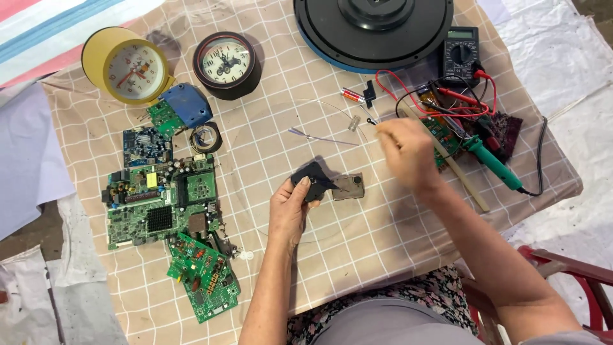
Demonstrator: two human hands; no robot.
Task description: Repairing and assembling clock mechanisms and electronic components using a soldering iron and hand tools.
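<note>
Black clock part (311,179) — pinched in left hand (288,207), fingertips.

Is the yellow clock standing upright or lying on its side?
On its side: the yellow clock lies on the cloth, its dial facing up toward the camera.

Makeshift repair bench, circuit boards (163,207), multimeter (461,53), soldering iron (495,165)

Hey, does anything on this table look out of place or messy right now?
Mostly clutter. Several green circuit boards lie overlapping and askew at the left. Red and black meter leads tangle over the soldering iron. The left hand holds a small black part; the blurred right hand hovers nearby.
</note>
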